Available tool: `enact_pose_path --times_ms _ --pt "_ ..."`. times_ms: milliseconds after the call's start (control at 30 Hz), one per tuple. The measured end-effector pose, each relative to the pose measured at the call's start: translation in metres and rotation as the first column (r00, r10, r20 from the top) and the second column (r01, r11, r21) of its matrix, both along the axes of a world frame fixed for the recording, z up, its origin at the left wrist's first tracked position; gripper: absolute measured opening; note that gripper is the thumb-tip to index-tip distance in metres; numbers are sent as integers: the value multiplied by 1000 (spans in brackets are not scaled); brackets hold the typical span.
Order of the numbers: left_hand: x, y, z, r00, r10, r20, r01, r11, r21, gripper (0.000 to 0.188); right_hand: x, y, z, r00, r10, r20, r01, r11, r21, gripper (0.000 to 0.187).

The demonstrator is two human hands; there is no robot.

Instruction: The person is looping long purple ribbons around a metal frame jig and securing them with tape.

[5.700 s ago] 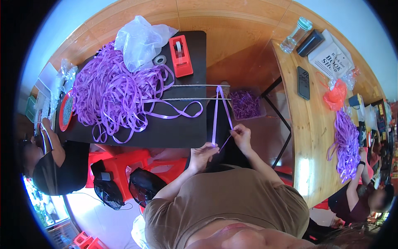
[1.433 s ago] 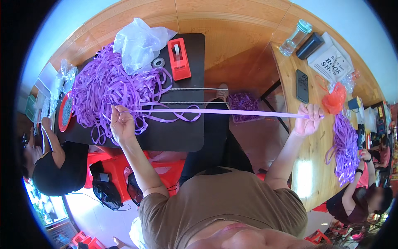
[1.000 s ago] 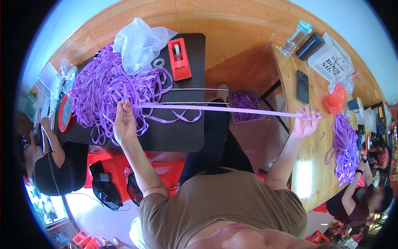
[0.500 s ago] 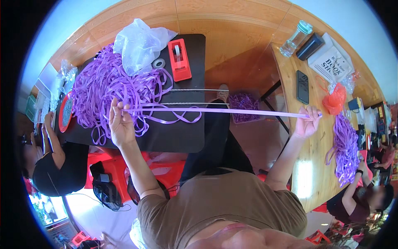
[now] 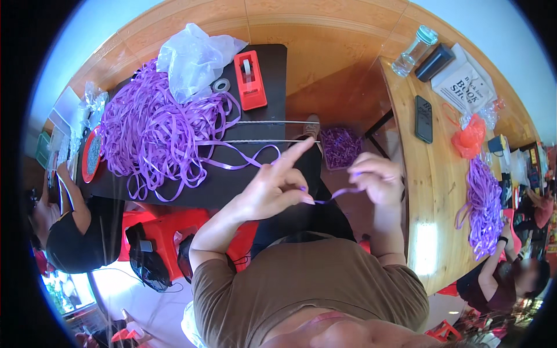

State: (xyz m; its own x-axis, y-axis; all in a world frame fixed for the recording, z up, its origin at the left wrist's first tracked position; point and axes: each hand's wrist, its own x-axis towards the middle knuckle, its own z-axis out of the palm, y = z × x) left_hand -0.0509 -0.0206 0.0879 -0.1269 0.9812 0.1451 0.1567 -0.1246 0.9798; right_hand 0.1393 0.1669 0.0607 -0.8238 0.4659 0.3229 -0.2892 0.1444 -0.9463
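Note:
My left hand point(image 5: 278, 184) is over my lap, index finger stretched out, with thumb and another finger pinching a purple ribbon point(image 5: 343, 192). My right hand point(image 5: 378, 177) grips the same ribbon a short way to the right, its fingers curled and slightly blurred. Between the hands the ribbon hangs slack in a small curve. A large tangled heap of purple ribbon point(image 5: 156, 130) lies on the dark table point(image 5: 243, 185) to my left, and a loop trails from it toward my left hand. Two thin metal rods point(image 5: 270, 141) jut out past the table's right edge.
A red tape dispenser point(image 5: 250, 81), a tape roll point(image 5: 220, 86) and a clear plastic bag point(image 5: 194, 61) sit beside the heap. Below is a bin of purple pieces point(image 5: 342, 148). The wooden table point(image 5: 400, 87) at right holds a phone point(image 5: 423, 120), a bottle point(image 5: 413, 55) and more ribbon point(image 5: 483, 203).
My hands have come together from far apart, the left moving right and the right moving left. The ribbon, stretched taut before, now hangs slack and short between them.

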Motion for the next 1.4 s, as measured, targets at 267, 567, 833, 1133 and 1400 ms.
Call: enact_pose_path --times_ms 267,567,833,1133,1400 --pt "11 17 7 988 -150 49 156 969 -193 96 -26 -19 15 946 323 19 -261 728 634 31" --pt "7 18 -15 920 -221 325 256 964 -69 78 -28 -21 16 967 255 1 -189 715 674 18" --pt "11 19 -35 886 -12 464 83 988 -132 17 -32 -22 8 975 203 -87 -85 708 701 24" --pt "15 12 -31 948 72 311 -31 991 -134 8 -28 -19 7 976 181 -119 -75 799 597 23" --pt "17 10 -27 972 58 229 -48 998 -50 8 -29 -22 11 970 214 -112 -114 815 569 26"
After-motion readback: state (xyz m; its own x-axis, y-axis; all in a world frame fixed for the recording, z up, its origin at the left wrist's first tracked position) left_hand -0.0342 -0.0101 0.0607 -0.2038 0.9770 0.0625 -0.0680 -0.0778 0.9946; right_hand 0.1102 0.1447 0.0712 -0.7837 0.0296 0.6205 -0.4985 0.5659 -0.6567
